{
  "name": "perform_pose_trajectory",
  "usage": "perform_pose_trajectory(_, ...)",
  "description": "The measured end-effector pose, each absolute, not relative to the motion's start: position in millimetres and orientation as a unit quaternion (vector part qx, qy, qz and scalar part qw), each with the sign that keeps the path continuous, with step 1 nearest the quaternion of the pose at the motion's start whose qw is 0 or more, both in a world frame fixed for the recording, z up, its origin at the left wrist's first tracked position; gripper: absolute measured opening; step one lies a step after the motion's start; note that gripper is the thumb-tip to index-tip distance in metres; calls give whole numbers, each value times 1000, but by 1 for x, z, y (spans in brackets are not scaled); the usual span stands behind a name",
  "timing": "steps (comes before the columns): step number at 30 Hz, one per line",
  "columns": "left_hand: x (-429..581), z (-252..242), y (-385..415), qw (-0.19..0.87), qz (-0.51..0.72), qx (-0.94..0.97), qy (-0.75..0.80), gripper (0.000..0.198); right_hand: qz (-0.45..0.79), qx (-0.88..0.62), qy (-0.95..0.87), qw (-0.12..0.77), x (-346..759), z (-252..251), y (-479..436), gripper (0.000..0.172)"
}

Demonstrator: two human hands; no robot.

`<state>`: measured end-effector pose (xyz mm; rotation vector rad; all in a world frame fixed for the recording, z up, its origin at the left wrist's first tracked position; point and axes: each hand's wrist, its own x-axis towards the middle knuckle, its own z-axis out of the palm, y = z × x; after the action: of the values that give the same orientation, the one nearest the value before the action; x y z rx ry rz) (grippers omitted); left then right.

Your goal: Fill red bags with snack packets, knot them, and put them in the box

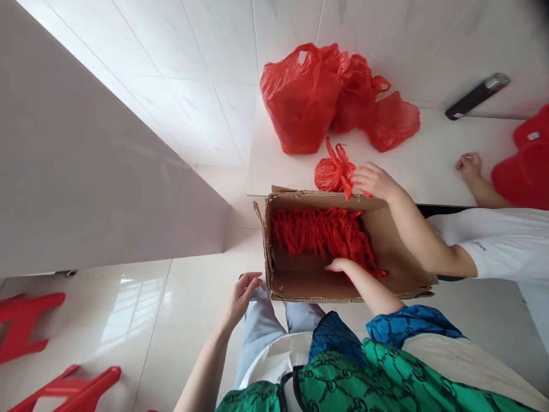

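An open cardboard box (319, 293) stands before me against the table's edge. Inside it lies a row of red plastic bags (319, 229), knotted and packed close together. My right hand (341, 266) reaches into the box beside the bags' near side, its visible fingers stretched toward the left; its underside is hidden. Just outside the box's left wall is my left hand (245, 292), holding nothing, with its fingers loosely bent and apart. A small tied red bag (332, 173) sits at the table edge behind the box, with a co-worker's hand (373, 180) at its knot.
Large red plastic bags (300, 97) stand on the white table (437, 163) along the tiled wall. A black flask (476, 96) lies farther right, near another hand (469, 166). A grey panel (128, 171) rises at left, and red stools (72, 392) stand on the floor.
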<state>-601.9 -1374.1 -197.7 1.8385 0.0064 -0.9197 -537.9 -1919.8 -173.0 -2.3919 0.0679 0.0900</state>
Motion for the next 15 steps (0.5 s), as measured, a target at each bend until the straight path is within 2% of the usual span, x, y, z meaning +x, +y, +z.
perform_pose_trajectory(2, -604, -198, -1375, 508, -379, 773, 9, 52, 101, -923, -54, 366, -500, -191, -1904, 20)
perform_pose_trajectory(5, -605, -202, -1383, 490, -369, 790, 12, 51, 163, -908, -105, 372, -467, -225, -1877, 31)
perform_pose_trajectory(9, -607, -208, -1397, 473, -365, 802, 9, 45, 155, -905, -112, 379, -469, -252, -1883, 27)
perform_pose_trajectory(15, -609, -217, -1396, 460, -347, 817, 17, 42, 133, -901, -57, 408, -480, -257, -1946, 45)
